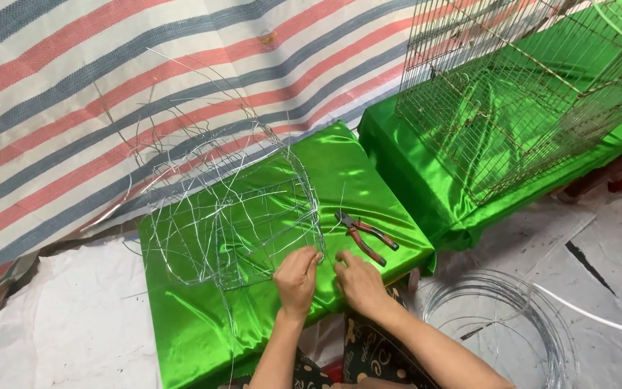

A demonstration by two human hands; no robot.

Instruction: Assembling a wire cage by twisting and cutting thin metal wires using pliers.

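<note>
On a low block draped in shiny green cloth (203, 324) sits a half-made wire frame (232, 216), a loose basket shape of thin silver wire. It leans away from the person and to the left, its long side running from the near right corner up toward the striped tarp (73, 86) behind it, with stray wire ends poking up and out past the cloth. Nothing lies inside the frame.

The left hand (296, 279) rests at the frame's near right corner, fingers curled and pinched on the wire there. The right hand (358, 281) is just beside it, fingers bent in close toward the same corner; whether it grips a strand of wire or only touches it cannot be told.

Pliers (366, 236) with red and dark handles lie flat on the cloth just right of the frame, jaws pointing up and left, handles down and right, apart from both hands.

On a second green-draped block to the right stands a finished wire cage (520, 86), tilted, with nothing to be made out inside. A coil of wire (498, 324) lies on the floor near the right forearm.
</note>
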